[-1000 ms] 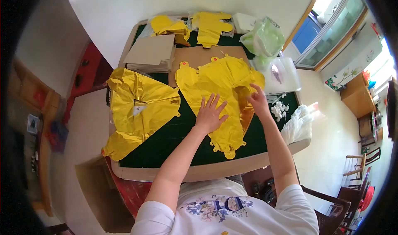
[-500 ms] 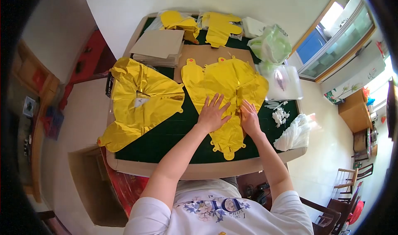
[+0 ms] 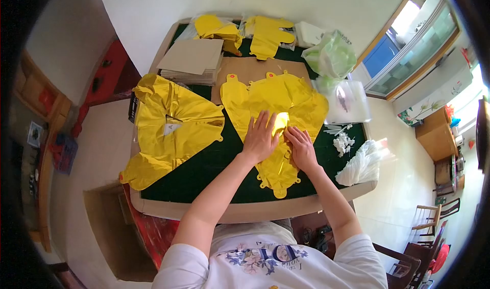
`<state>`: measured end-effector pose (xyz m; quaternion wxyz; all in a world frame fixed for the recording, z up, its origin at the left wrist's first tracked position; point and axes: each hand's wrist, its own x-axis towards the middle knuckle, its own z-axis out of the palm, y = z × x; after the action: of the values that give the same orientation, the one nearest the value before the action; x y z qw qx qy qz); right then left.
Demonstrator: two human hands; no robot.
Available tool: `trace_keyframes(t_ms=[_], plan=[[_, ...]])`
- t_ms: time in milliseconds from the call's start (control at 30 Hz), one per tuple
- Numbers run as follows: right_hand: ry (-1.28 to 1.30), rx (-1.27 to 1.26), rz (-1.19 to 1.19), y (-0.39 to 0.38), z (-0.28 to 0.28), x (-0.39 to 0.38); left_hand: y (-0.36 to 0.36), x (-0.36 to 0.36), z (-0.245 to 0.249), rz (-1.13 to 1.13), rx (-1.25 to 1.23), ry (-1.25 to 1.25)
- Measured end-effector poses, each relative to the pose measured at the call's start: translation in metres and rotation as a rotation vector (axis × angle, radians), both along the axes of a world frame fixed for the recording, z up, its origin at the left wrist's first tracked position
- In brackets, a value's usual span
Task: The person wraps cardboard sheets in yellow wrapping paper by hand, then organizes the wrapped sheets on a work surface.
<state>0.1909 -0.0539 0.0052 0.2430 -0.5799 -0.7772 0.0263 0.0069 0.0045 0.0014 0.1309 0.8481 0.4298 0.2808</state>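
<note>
A flat yellow foil balloon [image 3: 273,97] lies in front of me on the green-topped table [image 3: 214,171]. On its middle my left hand [image 3: 259,138] rests palm down, fingers stretched out. Just to the right, my right hand [image 3: 302,148] lies on the same foil with its fingers extended and fairly close together. A bright glint shows on the foil between the two hands. Another yellow foil balloon [image 3: 168,120] is spread to the left, with a small white piece marked with a letter [image 3: 171,129] at its middle.
Behind stand a stack of grey cardboard sheets [image 3: 191,57], more yellow foil [image 3: 268,36] and a green-white plastic bag [image 3: 332,54]. Clear plastic sleeves [image 3: 348,100], small white pieces [image 3: 343,143] and a bundle of white plastic [image 3: 360,164] lie along the right side.
My right hand has shifted slightly left and turned flatter over the foil, its fingers nearer my left hand. My left hand has moved a little, its fingers closer together. The view has shifted slightly.
</note>
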Motion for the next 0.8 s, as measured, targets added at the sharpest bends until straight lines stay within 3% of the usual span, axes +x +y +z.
trace_keyframes(t_ms=[67, 167, 300, 800], plan=[[0.004, 0.001, 0.001, 0.001, -0.001, 0.000, 0.002, 0.004, 0.021, -0.037, 0.122, -0.027], [0.002, 0.000, 0.011, 0.000, -0.005, 0.001, 0.001, 0.014, 0.015, -0.175, 0.127, 0.121], [0.003, -0.004, 0.001, 0.001, -0.004, 0.001, 0.003, 0.012, -0.006, -0.116, -0.025, 0.261], [-0.016, -0.034, -0.005, 0.052, 0.001, 0.012, 0.001, 0.012, -0.006, -0.115, -0.028, 0.259]])
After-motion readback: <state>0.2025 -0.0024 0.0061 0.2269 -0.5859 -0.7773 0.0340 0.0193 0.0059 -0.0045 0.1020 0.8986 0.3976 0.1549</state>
